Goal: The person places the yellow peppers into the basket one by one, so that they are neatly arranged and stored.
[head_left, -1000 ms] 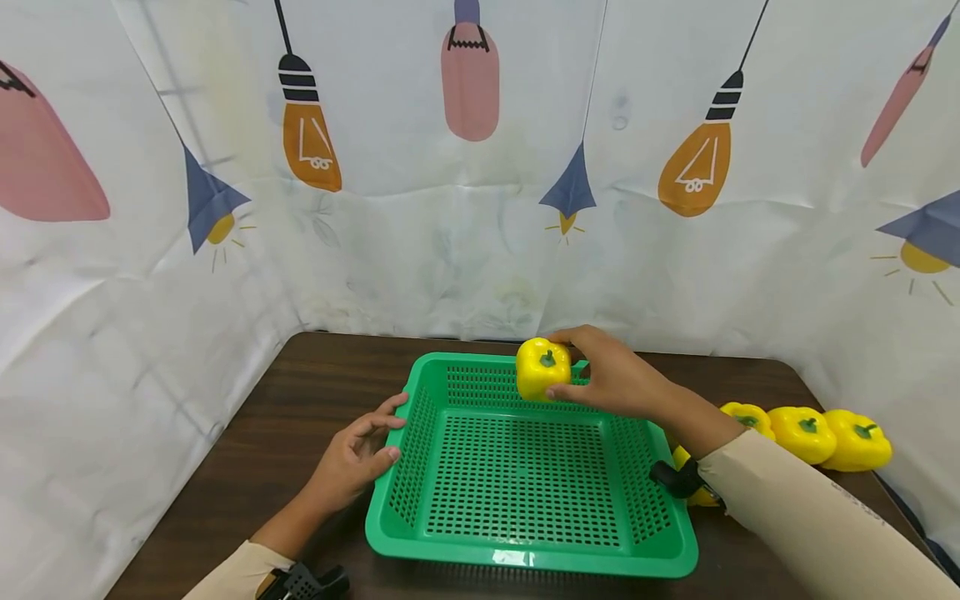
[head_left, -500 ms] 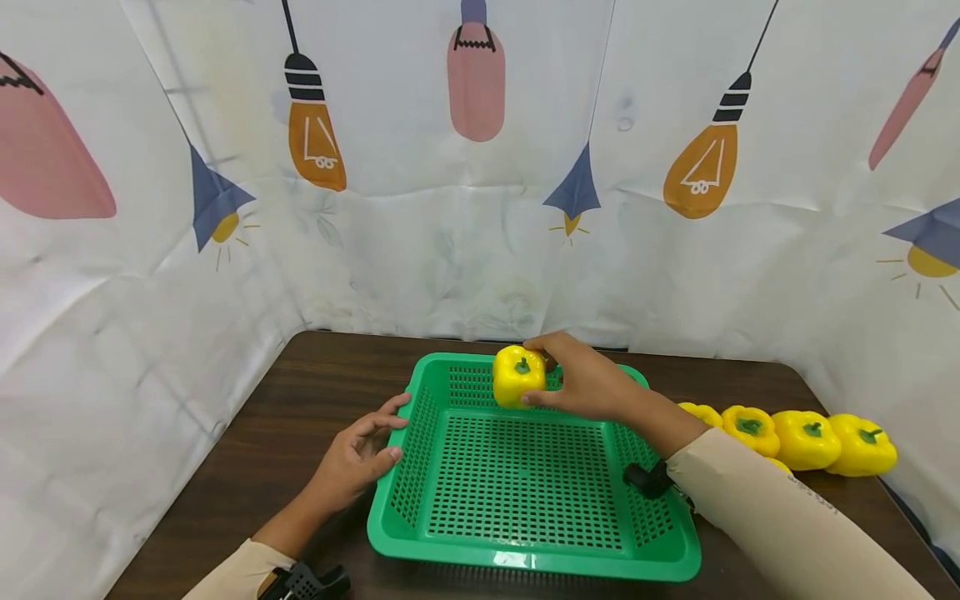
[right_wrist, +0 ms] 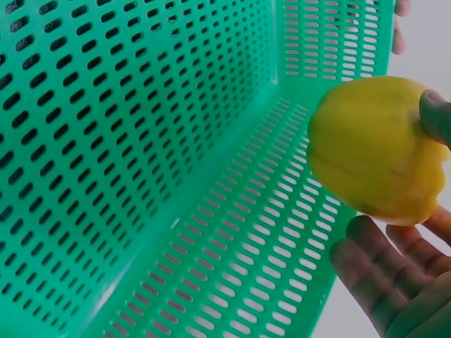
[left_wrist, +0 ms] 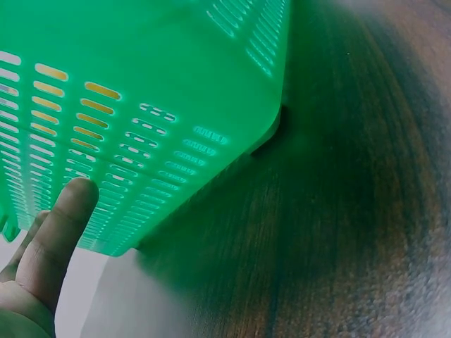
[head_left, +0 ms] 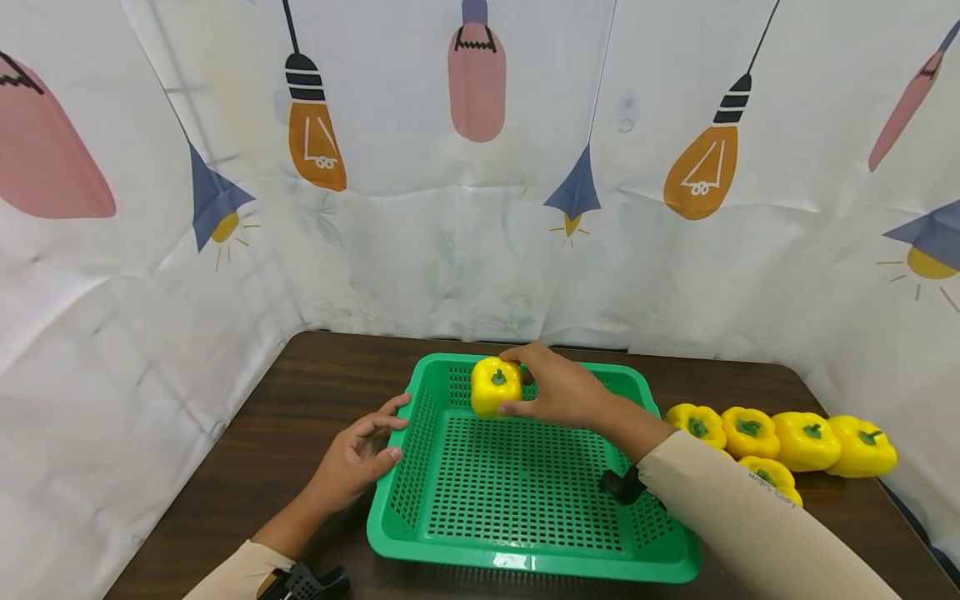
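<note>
A yellow bell pepper [head_left: 495,392] with a green stem is gripped by my right hand [head_left: 558,390], thumb on the near side and fingers behind. It hangs inside the far left part of a green perforated basket [head_left: 532,567], above the basket floor. The right wrist view shows the same pepper [right_wrist: 373,151] between thumb and fingers [right_wrist: 373,260], close to the basket's slotted wall. At the basket's left rim rests my left hand [head_left: 356,458], its fingers spread and loosely bent. In the left wrist view one finger [left_wrist: 60,232] lies against the basket's outer side [left_wrist: 211,91].
Several more yellow bell peppers [head_left: 806,442] lie on the dark wooden table [head_left: 337,367] to the right of the basket, some partly behind my right sleeve [head_left: 735,500]. A white printed cloth [head_left: 420,267] hangs behind the table and along its left side.
My right hand has carried the pepper leftward and lower, from the far rim's middle into the basket's far left part. The left hand stays put at the rim.
</note>
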A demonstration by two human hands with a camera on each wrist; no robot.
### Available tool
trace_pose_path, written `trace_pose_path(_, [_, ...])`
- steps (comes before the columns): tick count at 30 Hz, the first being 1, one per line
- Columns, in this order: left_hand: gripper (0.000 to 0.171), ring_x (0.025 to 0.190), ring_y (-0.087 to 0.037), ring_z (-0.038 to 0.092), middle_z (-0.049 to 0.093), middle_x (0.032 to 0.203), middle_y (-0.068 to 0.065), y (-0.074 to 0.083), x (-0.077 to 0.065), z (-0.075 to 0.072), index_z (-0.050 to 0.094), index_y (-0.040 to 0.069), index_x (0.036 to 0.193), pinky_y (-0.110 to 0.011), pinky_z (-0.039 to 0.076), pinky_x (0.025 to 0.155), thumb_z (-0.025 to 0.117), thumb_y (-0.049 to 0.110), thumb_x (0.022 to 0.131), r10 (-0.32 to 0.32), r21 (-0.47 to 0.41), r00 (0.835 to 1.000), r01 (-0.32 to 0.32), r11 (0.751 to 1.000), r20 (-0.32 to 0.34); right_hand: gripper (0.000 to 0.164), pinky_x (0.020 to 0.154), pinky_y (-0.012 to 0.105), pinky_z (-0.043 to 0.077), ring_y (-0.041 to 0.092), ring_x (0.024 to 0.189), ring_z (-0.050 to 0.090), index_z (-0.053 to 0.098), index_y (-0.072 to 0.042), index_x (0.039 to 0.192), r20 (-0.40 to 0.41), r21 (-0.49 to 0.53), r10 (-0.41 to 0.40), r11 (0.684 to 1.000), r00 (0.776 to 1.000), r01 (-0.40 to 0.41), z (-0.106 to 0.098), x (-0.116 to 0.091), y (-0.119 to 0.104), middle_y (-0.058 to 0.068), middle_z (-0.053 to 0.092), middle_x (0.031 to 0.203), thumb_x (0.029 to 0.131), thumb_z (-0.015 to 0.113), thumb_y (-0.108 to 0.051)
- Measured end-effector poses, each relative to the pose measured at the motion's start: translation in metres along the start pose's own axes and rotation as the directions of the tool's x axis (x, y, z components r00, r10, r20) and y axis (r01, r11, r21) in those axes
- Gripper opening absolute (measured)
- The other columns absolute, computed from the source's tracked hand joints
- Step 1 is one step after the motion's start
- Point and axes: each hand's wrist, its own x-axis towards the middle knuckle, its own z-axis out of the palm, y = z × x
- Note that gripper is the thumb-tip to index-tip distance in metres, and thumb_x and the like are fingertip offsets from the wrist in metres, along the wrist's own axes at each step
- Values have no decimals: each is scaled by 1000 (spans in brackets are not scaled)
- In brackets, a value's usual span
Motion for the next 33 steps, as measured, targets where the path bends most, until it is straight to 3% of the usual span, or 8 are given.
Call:
trace_pose_path(12, [34, 150, -12, 30, 33, 162, -16, 1, 0, 2, 51, -14, 129, -24, 35, 114, 56, -11, 96, -13, 4, 1000, 13, 1000, -15, 74, 83, 30, 55, 14, 103, 63, 53, -13, 145, 13, 20, -16, 1000, 1000, 16, 19, 11, -3, 3, 53, 137, 85, 84, -43])
trace_pose_path(33, [34, 151, -15, 29, 31, 161, -26, 0, 0, 1, 51, -14, 129, -24, 33, 115, 56, -13, 95, -4, 7, 1000, 4, 1000, -5, 78, 91, 38, 53, 18, 107, 60, 50, -14, 149, 58, -19, 13, 1000, 998, -12, 45, 26, -13, 8, 52, 141, 87, 81, -48])
